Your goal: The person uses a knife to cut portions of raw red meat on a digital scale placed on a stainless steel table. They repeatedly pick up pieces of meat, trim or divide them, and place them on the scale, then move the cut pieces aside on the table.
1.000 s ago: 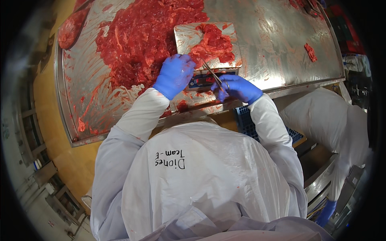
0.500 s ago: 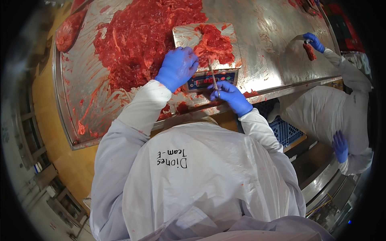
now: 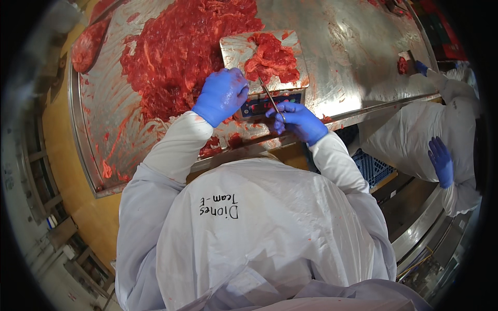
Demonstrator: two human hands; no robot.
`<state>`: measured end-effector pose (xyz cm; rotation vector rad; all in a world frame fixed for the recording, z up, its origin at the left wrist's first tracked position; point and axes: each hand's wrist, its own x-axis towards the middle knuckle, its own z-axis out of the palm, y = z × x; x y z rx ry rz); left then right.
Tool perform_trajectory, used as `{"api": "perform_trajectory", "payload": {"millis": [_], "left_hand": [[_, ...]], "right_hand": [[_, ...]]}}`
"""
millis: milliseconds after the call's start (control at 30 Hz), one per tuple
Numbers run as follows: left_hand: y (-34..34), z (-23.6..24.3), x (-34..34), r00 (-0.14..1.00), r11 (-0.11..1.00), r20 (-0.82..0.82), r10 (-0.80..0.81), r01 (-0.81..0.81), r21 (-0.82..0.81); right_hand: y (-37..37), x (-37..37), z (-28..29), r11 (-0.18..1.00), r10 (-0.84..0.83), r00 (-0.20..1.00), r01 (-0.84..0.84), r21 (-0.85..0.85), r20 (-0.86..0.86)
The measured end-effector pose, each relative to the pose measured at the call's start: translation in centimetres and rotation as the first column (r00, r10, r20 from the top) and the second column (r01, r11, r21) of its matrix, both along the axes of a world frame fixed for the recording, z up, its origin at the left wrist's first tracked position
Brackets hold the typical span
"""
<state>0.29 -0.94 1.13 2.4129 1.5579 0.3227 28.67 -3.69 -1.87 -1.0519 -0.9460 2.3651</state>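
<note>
Head view. A steel bench (image 3: 358,57) fills the upper part of the picture, and the person in a white coat stands at its near edge. On the bench, close to that edge, sits a small scale (image 3: 262,78) with a steel weighing plate and a display on the front facing the person. A small heap of meat (image 3: 271,58) lies on the plate, toward its right side. A far larger spread of red meat (image 3: 181,52) covers the bench to the left of the scale and reaches toward the far edge.

The left hand (image 3: 222,96), in a blue glove, is curled into a loose fist at the plate's near left corner; whether its grip encloses any meat I cannot tell. The right hand (image 3: 296,120), also gloved, rests at the near edge just right of the display, its grip closed on the handle of a thin knife (image 3: 268,93) whose blade points up toward the heap on the plate.

The meat looks soft, wet and slippery, likely to sag and tear; it is best pinched in small clumps or scooped from underneath.

At the right end of the bench another person's gloved hand (image 3: 421,67) reaches toward a small scrap of meat (image 3: 402,66).
</note>
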Motion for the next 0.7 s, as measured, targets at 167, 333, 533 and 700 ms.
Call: {"api": "perform_trajectory", "payload": {"millis": [167, 333, 533, 700], "left_hand": [[0.4, -0.4, 1.9, 0.994, 0.978, 0.095, 0.06, -0.078, 0.195], [-1.4, -0.5, 0.5, 1.0, 0.993, -0.006, 0.025, -0.024, 0.117], [-1.5, -0.2, 0.8, 0.987, 0.977, 0.146, 0.067, -0.094, 0.19], [-2.0, -0.4, 0.7, 0.998, 0.99, 0.02, 0.06, -0.062, 0.125]], "right_hand": [[1.1, -1.5, 1.9, 0.985, -0.101, 0.976, 0.071, -0.154, -0.195], [2.2, -0.9, 1.1, 0.999, 0.005, 1.0, -0.005, 0.037, 0.016], [2.7, 0.2, 0.6, 0.996, 0.004, 0.994, -0.014, -0.092, -0.112], [4.5, -1.2, 1.6, 0.996, 0.085, 0.996, -0.086, 0.029, 0.035]]}}
